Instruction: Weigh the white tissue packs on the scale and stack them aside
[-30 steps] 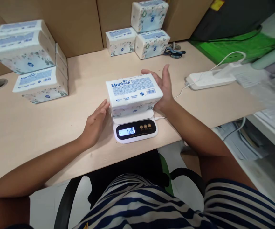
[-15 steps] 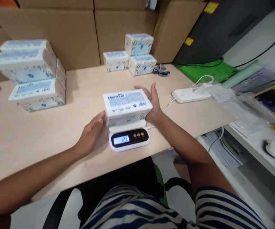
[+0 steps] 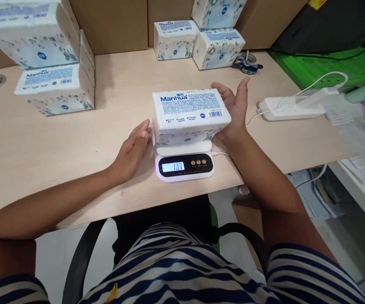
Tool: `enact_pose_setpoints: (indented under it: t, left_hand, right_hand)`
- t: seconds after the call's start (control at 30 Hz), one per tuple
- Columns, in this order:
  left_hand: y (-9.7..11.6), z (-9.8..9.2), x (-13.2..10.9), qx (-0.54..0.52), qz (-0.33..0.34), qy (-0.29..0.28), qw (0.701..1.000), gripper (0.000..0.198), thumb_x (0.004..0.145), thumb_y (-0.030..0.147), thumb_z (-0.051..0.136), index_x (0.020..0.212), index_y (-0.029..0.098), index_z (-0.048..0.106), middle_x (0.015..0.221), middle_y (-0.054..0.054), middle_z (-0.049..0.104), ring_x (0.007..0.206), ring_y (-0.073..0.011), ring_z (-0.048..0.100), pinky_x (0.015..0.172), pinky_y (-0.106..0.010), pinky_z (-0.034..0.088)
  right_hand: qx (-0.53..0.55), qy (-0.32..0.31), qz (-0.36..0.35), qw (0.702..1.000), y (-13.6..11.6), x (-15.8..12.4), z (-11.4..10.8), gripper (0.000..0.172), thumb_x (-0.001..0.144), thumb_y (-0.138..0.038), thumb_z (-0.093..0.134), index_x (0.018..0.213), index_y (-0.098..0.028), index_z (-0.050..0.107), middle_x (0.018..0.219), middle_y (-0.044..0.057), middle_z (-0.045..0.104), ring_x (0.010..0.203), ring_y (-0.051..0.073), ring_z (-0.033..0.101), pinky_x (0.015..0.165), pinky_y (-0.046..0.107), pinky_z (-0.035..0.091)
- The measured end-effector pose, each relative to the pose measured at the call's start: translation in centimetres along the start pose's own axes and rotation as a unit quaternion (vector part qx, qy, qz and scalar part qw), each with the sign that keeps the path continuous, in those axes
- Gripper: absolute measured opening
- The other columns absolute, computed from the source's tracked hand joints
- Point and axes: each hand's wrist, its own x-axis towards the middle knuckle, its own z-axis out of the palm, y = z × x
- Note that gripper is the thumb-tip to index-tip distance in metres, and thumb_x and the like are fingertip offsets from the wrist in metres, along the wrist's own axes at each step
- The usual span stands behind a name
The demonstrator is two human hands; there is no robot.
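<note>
A white Manhua tissue pack [image 3: 189, 115] with blue print lies on a small white kitchen scale [image 3: 185, 162] near the desk's front edge. The scale's lit display reads a number. My left hand [image 3: 133, 148] rests on the desk at the pack's left end, fingers stretched and touching it. At the pack's right end my right hand [image 3: 234, 110] stands palm-in, fingers spread upward, against the pack's side. Neither hand grips the pack.
Several more tissue packs are stacked at the far left [image 3: 46, 63] and at the back centre [image 3: 201, 40] before cardboard boxes. A white power strip [image 3: 291, 107] with cables lies to the right. Goggles [image 3: 245, 65] lie behind. The light wooden desk [image 3: 43, 143] ends at right.
The view has tilted down and closer. Both hands stay beside the pack; the right hand's fingers lifted a little. The scale's reading has changed.
</note>
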Motion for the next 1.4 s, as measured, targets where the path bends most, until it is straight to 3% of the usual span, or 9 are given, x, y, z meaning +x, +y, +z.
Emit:
enact_pose_setpoints:
  t: [0.2,0.3,0.5,0.6,0.83,1.1,1.2,1.3,1.4]
  left_hand:
    - [0.7,0.2,0.1,-0.006,-0.031,-0.007,0.999,0.069,0.113,0.083,0.057,0.169,0.045,0.068,0.195,0.004,0.045,0.188,-0.0422,0.033,0.152,-0.079,0.036]
    - [1.1,0.3,0.0,-0.011,-0.037,-0.005,0.999,0.077,0.112,0.087,0.051,0.173,0.042,0.065,0.193,0.001,0.049,0.188,-0.0424,0.032,0.152,-0.079,0.035]
    - [1.7,0.3,0.0,0.004,-0.050,-0.003,0.999,0.088,0.110,0.096,0.039,0.177,0.042,0.061,0.191,-0.001,0.053,0.187,-0.0410,0.036,0.151,-0.077,0.038]
    - [1.9,0.3,0.0,0.008,-0.050,-0.001,0.999,0.092,0.109,0.099,0.037,0.175,0.042,0.063,0.190,0.000,0.054,0.187,-0.0403,0.036,0.151,-0.076,0.038]
    - [2.0,0.5,0.0,0.006,-0.049,0.002,0.999,0.094,0.107,0.101,0.036,0.178,0.043,0.060,0.191,0.002,0.053,0.188,-0.0405,0.032,0.150,-0.076,0.040]
    - [2.4,0.4,-0.1,-0.014,-0.063,-0.009,0.998,0.096,0.106,0.102,0.041,0.179,0.041,0.058,0.192,-0.001,0.052,0.189,-0.0415,0.029,0.152,-0.076,0.038]
    - [1.9,0.5,0.1,-0.014,-0.056,-0.008,0.998,0.097,0.106,0.103,0.038,0.177,0.040,0.060,0.191,-0.002,0.054,0.188,-0.0416,0.033,0.152,-0.076,0.036]
    - [0.9,1.0,0.5,-0.005,-0.036,0.003,0.999,0.103,0.104,0.106,0.035,0.177,0.037,0.059,0.189,-0.006,0.057,0.185,-0.0434,0.040,0.150,-0.077,0.039]
    - [0.4,1.5,0.8,0.015,-0.021,0.023,0.999,0.113,0.100,0.110,0.031,0.175,0.031,0.059,0.187,-0.013,0.058,0.180,-0.0453,0.048,0.147,-0.073,0.045]
  right_hand:
    - [-0.041,-0.015,-0.006,0.999,-0.7,-0.1,0.2,0.116,0.071,-0.127,0.049,0.145,-0.039,0.070,0.140,0.016,0.079,0.149,0.052,0.070,0.107,0.073,0.066]
    - [0.007,0.030,0.033,0.999,-1.7,-0.6,0.7,0.111,0.075,-0.124,0.049,0.141,-0.037,0.069,0.138,0.017,0.078,0.150,0.050,0.068,0.110,0.070,0.065]
    - [0.111,0.105,0.060,0.987,-3.3,-1.7,2.1,0.117,0.077,-0.124,0.018,0.137,-0.033,0.060,0.142,0.018,0.075,0.146,0.043,0.069,0.109,0.064,0.065]
    - [0.112,0.094,0.055,0.988,-3.2,-1.6,2.0,0.122,0.073,-0.126,0.017,0.138,-0.032,0.058,0.144,0.018,0.074,0.142,0.044,0.071,0.104,0.063,0.067]
    - [-0.018,0.039,0.039,0.998,-1.6,-1.0,-0.1,0.123,0.073,-0.128,0.029,0.152,-0.040,0.063,0.138,0.018,0.076,0.143,0.049,0.072,0.103,0.069,0.068]
    - [0.118,0.096,0.055,0.987,-2.5,-1.2,1.4,0.119,0.075,-0.127,0.019,0.135,-0.035,0.065,0.144,0.015,0.077,0.152,0.045,0.070,0.108,0.067,0.070]
    - [0.106,0.091,0.024,0.990,-3.4,-1.4,0.3,0.115,0.079,-0.124,0.018,0.134,-0.037,0.069,0.150,0.013,0.076,0.157,0.045,0.068,0.110,0.066,0.070]
    - [-0.004,0.064,-0.043,0.997,-5.1,-2.4,-2.3,0.107,0.086,-0.119,0.024,0.151,-0.047,0.069,0.164,0.009,0.072,0.167,0.049,0.060,0.112,0.072,0.068]
    - [-0.135,0.026,-0.113,0.984,-7.5,-3.6,-5.2,0.101,0.084,-0.118,0.040,0.167,-0.062,0.059,0.169,0.009,0.070,0.168,0.052,0.059,0.118,0.083,0.062]
